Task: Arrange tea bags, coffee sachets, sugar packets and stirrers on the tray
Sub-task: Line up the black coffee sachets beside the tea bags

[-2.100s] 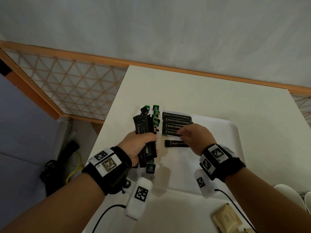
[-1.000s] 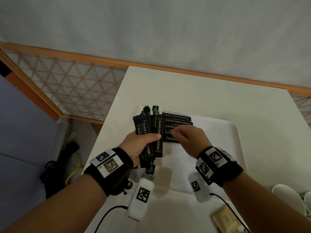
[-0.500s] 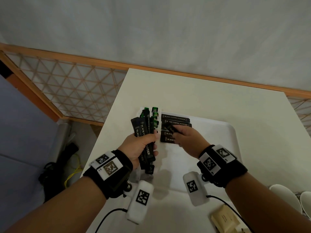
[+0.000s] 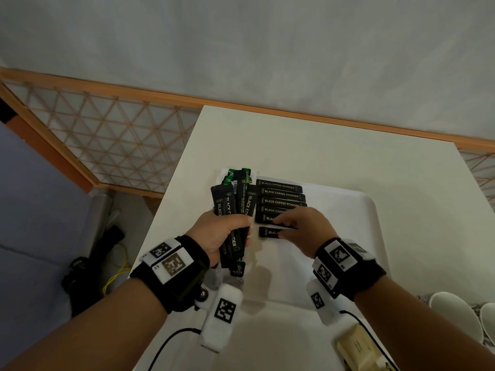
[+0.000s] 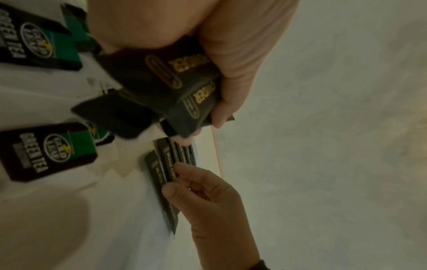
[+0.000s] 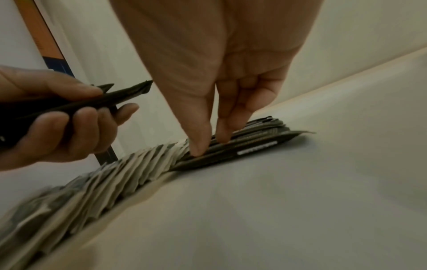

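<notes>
My left hand [image 4: 235, 231] grips a bundle of black coffee sachets [image 4: 227, 210] upright over the left edge of the white tray [image 4: 372, 236]; the left wrist view shows the bundle's ends [image 5: 161, 78] inside the fingers. Several coffee sachets [image 4: 281, 195] lie in a row on the tray. One more sachet [image 4: 267, 232] lies just below the row, a small gap apart. My right hand [image 4: 284, 227] rests thumb and index tips on these lowest sachets [image 6: 231, 153]. Green tea bags [image 4: 242, 173] line the tray's left side [image 5: 53, 151].
A beige packet box [image 4: 359, 349] sits at the near right of the white table [image 4: 321, 145]. White cups [image 4: 452, 311] stand past the table's right edge. The table's left edge drops to the floor, with a lattice rail [image 4: 107, 135] behind.
The right hand pushed the loose sachet up into the row, reached to the left hand's bundle, then came back; a new sachet now lies under its fingertips below the row.
</notes>
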Motion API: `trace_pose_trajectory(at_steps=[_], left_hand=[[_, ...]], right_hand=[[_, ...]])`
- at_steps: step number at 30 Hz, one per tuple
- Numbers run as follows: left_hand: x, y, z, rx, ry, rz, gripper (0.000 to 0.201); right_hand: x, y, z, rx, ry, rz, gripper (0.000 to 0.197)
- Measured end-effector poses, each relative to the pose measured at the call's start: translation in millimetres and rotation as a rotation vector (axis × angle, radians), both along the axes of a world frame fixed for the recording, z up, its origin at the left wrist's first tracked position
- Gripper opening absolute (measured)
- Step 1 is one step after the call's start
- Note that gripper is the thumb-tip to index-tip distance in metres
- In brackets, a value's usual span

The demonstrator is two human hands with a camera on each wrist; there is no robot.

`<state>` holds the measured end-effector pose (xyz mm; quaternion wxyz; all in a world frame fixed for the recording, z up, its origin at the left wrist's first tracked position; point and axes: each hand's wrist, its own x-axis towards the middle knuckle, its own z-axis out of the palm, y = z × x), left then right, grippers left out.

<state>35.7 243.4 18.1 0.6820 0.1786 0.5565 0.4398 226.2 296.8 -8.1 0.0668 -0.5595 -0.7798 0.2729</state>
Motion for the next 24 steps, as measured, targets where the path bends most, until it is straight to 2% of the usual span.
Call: trace_pose_trajectory(at_steps=[4,10,24], left_hand=[[0,1,-1,0.015,0.004,0.011,0.01],[1,1,-2,0.021,0.004,0.031,0.01],[-5,2,-5,0.024,-0.019,0.073,0.02]], right_hand=[[9,1,0,0.033,-0.011,-0.077,0.017],[9,-8,-2,-0.002,-0.134,-0.009,0.019],[-1,-5,-7,0.039,-0.099,0.014,0.021]])
